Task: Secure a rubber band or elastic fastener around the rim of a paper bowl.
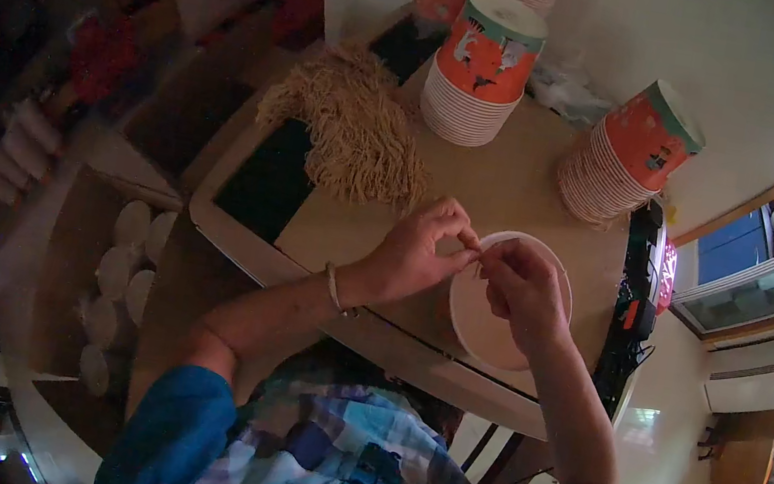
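Both hands meet over a white paper bucket (485,337) near the table's front edge, its open mouth facing up. The fingers of my left hand (416,252) are pinched together at the bucket's left rim. My right hand (529,290) is above the opening, also closed in a pinch. A short thin string (478,265) shows between the fingertips, mostly hidden by them. Beyond my left hand lies a loose heap of tan strings (354,130).
Two tall stacks of nested orange-and-green paper buckets, the middle stack (483,70) and the right stack (629,154), stand upside down on the table (516,197). A black device (641,282) lines the right edge. At left, a cardboard box (69,237) holds several pale round items.
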`<state>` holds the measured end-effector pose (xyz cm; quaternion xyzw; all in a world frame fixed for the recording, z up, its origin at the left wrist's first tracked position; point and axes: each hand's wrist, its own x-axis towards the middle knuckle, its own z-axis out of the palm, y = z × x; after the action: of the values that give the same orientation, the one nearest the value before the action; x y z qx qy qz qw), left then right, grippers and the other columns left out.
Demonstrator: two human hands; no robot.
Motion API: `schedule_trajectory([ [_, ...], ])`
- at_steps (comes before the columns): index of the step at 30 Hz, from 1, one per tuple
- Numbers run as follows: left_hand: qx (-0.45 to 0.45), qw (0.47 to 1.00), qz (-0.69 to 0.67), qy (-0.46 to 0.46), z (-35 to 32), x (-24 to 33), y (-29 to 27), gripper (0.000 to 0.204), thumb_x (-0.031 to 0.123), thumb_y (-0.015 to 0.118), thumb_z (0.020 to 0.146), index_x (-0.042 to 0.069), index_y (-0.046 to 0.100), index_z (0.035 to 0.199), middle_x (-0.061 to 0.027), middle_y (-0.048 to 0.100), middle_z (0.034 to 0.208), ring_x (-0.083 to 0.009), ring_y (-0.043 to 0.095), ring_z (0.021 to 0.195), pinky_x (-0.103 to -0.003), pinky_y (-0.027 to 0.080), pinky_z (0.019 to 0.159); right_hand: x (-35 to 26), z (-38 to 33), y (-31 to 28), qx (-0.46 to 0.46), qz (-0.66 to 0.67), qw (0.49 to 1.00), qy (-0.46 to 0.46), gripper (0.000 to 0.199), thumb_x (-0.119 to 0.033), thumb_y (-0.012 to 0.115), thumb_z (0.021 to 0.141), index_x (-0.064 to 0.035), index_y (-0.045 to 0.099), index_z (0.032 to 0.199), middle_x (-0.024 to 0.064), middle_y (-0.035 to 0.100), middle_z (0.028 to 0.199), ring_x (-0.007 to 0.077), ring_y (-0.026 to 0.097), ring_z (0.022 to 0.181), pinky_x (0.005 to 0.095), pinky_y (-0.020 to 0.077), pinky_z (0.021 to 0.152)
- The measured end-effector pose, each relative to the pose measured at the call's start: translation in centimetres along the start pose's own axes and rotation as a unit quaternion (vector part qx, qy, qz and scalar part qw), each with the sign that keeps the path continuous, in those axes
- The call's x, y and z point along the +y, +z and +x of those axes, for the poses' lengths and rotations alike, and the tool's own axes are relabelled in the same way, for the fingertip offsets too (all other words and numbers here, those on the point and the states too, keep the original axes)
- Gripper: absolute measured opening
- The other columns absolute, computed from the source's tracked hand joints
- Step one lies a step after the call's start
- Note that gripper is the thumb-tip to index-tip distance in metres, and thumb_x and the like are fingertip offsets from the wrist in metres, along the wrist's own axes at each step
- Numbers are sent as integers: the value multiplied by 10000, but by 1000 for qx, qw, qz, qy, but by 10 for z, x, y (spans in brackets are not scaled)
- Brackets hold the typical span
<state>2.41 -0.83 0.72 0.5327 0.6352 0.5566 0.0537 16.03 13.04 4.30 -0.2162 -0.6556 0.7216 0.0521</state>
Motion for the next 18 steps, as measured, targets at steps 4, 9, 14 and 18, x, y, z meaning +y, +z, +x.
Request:
schedule_trajectory([
  [4,-13,1000,-20,-1,-1,-2,0,87,43,682,797,23,616,851,-84,551,908,-229,579,896,-323,463,811,3,1,0,12,0,1000,14,120,-170,619,919,-56,604,953,-3,594,790,58,455,555,207,338,453],
  [9,-9,997,-72,-30,-1,-7,1,78,27,657,807,23,601,863,-66,556,908,-203,574,899,-314,458,826,-2,-1,5,13,6,1000,23,137,-167,624,921,-60,615,1006,-9,598,809,55,450,556,205,341,464],
  [14,-6,999,-47,-8,-2,-9,1,85,28,657,804,26,598,865,-67,557,907,-206,574,906,-316,456,837,0,-2,3,-3,-17,1000,0,139,-156,628,915,-60,616,1014,-4,599,815,56,461,570,204,349,474],
  [18,-13,996,-78,-34,-3,-7,2,89,26,660,797,29,599,861,-70,560,908,-211,576,912,-320,456,838,-1,-1,4,3,-21,1000,-1,68,-88,595,888,-62,584,950,5,580,791,59,473,545,191,329,451],
])
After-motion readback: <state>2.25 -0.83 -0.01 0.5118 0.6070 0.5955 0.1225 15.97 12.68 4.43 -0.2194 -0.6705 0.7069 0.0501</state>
